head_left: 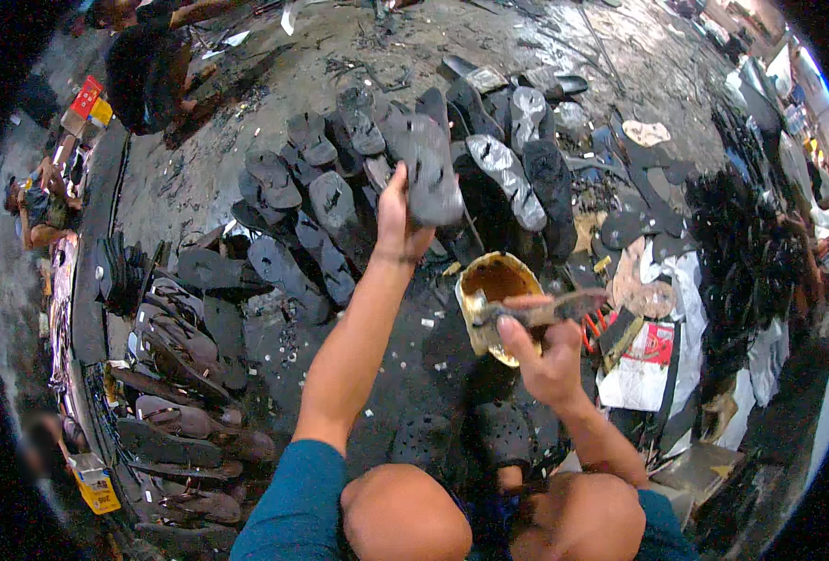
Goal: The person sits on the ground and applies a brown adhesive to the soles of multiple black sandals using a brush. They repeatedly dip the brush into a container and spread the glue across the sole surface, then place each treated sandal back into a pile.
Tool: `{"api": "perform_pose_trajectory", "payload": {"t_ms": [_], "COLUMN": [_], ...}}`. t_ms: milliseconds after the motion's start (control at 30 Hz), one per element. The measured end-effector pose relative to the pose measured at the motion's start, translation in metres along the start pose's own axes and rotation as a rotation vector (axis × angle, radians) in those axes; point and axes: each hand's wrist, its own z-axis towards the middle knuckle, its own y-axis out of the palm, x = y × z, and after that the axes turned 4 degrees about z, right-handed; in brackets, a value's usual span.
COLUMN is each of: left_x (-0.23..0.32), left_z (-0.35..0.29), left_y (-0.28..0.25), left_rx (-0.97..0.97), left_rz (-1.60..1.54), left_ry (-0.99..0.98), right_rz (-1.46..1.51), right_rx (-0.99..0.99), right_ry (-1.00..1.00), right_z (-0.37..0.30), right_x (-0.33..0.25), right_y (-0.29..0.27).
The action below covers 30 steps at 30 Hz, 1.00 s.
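Observation:
My left hand (401, 221) is stretched forward and closed round a dark grey shoe sole (431, 173), raised above rows of others. The sole is slightly blurred. In front of my right knee, my right hand (553, 363) grips what looks like a brush (564, 307) with a worn, brownish handle. The brush lies across the mouth of a cream-coloured pot (470, 309) crusted at its rim, with brown stuff inside. Whether the brush tip touches the pot is hard to make out. Several dark soles (338, 208) lie beyond my left hand, and a silvery sole (508, 178) lies to its right.
Piles of dark sandals (179, 411) line the left side. Scraps, cut pieces and a red-and-white packet (648, 344) lie at the right, beside a black heap (737, 271). Another person (143, 70) sits at the far left; one more (45, 206) is nearer the left rim.

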Motion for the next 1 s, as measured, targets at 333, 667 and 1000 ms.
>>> {"api": "perform_pose_trajectory", "payload": {"t_ms": [333,667,1000], "left_x": [0.035,0.191,0.135], "left_z": [-0.096,-0.113,-0.277], "left_y": [-0.074,-0.313,-0.161], "left_rx": [0.444,1.538,0.891], "left_rz": [0.209,0.542,1.141], "left_ry": [0.146,0.080,0.357], "right_rz": [-0.287,-0.675,-0.843], "right_rx": [0.085,0.040,-0.106], "right_ry": [0.079,-0.072,0.187], "right_z": [-0.001,0.005,-0.041], "right_x": [0.075,0.092,0.061], "right_y": [-0.022,-0.036,-0.049]}}
